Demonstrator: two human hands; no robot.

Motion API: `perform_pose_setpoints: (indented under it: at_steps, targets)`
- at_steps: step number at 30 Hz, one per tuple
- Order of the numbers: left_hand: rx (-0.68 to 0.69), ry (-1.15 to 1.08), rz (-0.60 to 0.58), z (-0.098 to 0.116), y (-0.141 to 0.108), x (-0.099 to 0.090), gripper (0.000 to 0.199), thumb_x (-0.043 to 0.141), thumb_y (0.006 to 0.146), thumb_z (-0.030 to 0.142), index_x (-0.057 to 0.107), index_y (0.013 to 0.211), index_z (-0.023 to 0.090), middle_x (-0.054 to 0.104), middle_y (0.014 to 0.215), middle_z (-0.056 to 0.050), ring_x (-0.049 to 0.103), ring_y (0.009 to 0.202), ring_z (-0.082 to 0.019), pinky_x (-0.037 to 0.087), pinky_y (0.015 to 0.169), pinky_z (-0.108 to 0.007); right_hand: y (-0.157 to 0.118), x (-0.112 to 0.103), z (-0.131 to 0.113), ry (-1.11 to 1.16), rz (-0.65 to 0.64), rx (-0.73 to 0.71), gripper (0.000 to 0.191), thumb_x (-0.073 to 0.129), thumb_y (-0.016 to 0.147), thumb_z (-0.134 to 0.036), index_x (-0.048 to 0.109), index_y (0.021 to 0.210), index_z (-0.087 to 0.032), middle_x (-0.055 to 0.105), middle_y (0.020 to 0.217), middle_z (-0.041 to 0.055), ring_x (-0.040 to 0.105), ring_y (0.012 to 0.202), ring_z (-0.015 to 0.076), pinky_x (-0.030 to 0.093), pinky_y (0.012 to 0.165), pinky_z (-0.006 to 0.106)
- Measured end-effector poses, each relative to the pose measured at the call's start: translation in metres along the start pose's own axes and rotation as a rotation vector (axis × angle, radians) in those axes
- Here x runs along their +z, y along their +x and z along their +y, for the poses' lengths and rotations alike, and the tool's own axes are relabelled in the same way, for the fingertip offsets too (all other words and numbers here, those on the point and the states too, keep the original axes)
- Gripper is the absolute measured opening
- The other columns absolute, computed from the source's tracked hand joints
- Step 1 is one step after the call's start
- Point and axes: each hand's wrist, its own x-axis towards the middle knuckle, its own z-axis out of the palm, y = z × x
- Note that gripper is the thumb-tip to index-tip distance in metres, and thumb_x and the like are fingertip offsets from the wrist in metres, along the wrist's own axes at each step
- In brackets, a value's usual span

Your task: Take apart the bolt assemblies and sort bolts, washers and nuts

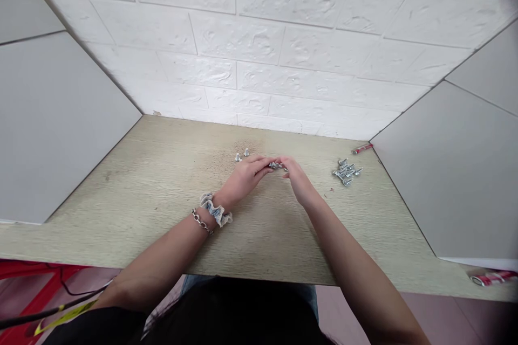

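Note:
A small silver bolt (274, 165) is held above the wooden tabletop, between the fingertips of both hands. My left hand (247, 175) pinches it from the left, thumb and fingers pressed together. My right hand (297, 178) has its curled fingers closed at the bolt's other end. Another bit of shiny metal shows by the right fingers, too small and covered to make out. Just beyond my left hand, two silver bolts stand on their heads: one bolt (246, 152) farther back and a nearer bolt (237, 157).
A heap of silver bolts (347, 171) lies right of my right hand on the wooden tabletop (162, 183). A red cylinder (362, 149) lies behind it, and another red cylinder (493, 278) at the front right. Grey side panels and a white brick-pattern wall (259, 75) enclose the surface.

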Motion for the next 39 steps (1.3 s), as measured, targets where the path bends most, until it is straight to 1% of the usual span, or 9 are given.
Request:
perform_pose_setpoints:
  at_steps: [4,11,14,18,21,25,31,36,39]
  targets:
    - [-0.008,-0.001,-0.008,0.000,0.000,0.000,0.022,0.049,0.086,0.023,0.060,0.104,0.015,0.064,0.089,-0.006,0.060,0.080,-0.012,0.049,0.072,-0.024,-0.004,0.002,-0.004,-0.074,-0.061,0.015,0.034,0.039,0.077,-0.049,0.050,0.069,-0.019,0.053,0.079,0.0030,0.047,0.081,0.0171,0.035,0.073,0.030]
    - [-0.019,0.032,0.019,-0.001,-0.001,0.000,0.022,0.050,0.086,0.024,0.060,0.103,0.013,0.064,0.090,-0.007,0.061,0.080,-0.013,0.050,0.073,-0.023,0.000,-0.003,0.002,0.212,0.108,-0.039,0.045,0.053,0.060,-0.033,0.040,0.103,-0.027,0.044,0.114,0.0013,0.045,0.086,0.0141,0.038,0.066,0.026]
    - [-0.001,0.025,0.015,0.000,0.000,0.000,0.022,0.050,0.086,0.023,0.059,0.103,0.013,0.064,0.090,-0.006,0.061,0.081,-0.012,0.050,0.073,-0.023,0.001,-0.003,0.002,0.091,0.063,0.025,0.030,0.045,0.071,-0.048,0.050,0.085,-0.022,0.053,0.096,0.0035,0.047,0.081,0.0160,0.036,0.060,0.026]
    - [0.007,0.034,0.014,0.000,0.000,0.001,0.022,0.050,0.086,0.024,0.059,0.102,0.013,0.064,0.089,-0.006,0.060,0.079,-0.012,0.049,0.072,-0.023,-0.001,0.000,0.000,-0.022,-0.130,0.080,0.042,0.037,0.077,-0.052,0.043,0.053,-0.018,0.048,0.060,0.0025,0.044,0.060,0.0129,0.033,0.055,0.027]
    - [-0.003,0.029,0.010,-0.001,-0.001,0.001,0.022,0.050,0.086,0.023,0.059,0.105,0.015,0.064,0.090,-0.005,0.060,0.081,-0.012,0.049,0.073,-0.023,-0.002,0.001,0.000,0.097,-0.148,0.071,0.020,0.052,0.065,-0.038,0.045,0.069,-0.019,0.050,0.071,-0.0006,0.044,0.063,0.0113,0.032,0.051,0.023]
    - [-0.014,0.011,-0.011,0.000,-0.002,0.001,0.024,0.050,0.086,0.022,0.057,0.108,0.016,0.063,0.091,-0.005,0.060,0.083,-0.012,0.049,0.073,-0.023,-0.001,0.001,0.000,0.217,-0.092,0.102,0.035,0.054,0.056,-0.033,0.040,0.086,-0.024,0.050,0.095,-0.0014,0.045,0.070,0.0108,0.033,0.047,0.020]
    - [-0.020,0.027,-0.021,0.001,-0.001,0.000,0.023,0.049,0.086,0.024,0.059,0.104,0.014,0.064,0.090,-0.007,0.060,0.082,-0.013,0.049,0.073,-0.025,-0.001,0.002,-0.004,0.071,-0.095,0.193,0.036,0.040,0.072,-0.054,0.042,0.066,-0.018,0.050,0.069,0.0040,0.045,0.061,0.0127,0.031,0.046,0.024]
    - [-0.031,0.023,-0.038,0.002,-0.001,-0.002,0.023,0.048,0.087,0.022,0.058,0.107,0.016,0.064,0.094,-0.006,0.060,0.084,-0.013,0.049,0.074,-0.024,-0.003,-0.001,-0.008,0.277,-0.013,0.148,0.041,0.054,0.058,-0.033,0.036,0.094,-0.025,0.051,0.095,-0.0007,0.048,0.065,0.0103,0.033,0.045,0.020]
    - [-0.030,0.034,-0.026,0.002,-0.001,-0.002,0.023,0.049,0.086,0.021,0.058,0.106,0.015,0.064,0.094,-0.006,0.060,0.084,-0.013,0.049,0.075,-0.024,-0.003,-0.002,-0.007,0.266,0.021,0.181,0.037,0.048,0.067,-0.044,0.037,0.095,-0.024,0.053,0.092,0.0004,0.047,0.061,0.0099,0.032,0.043,0.020]
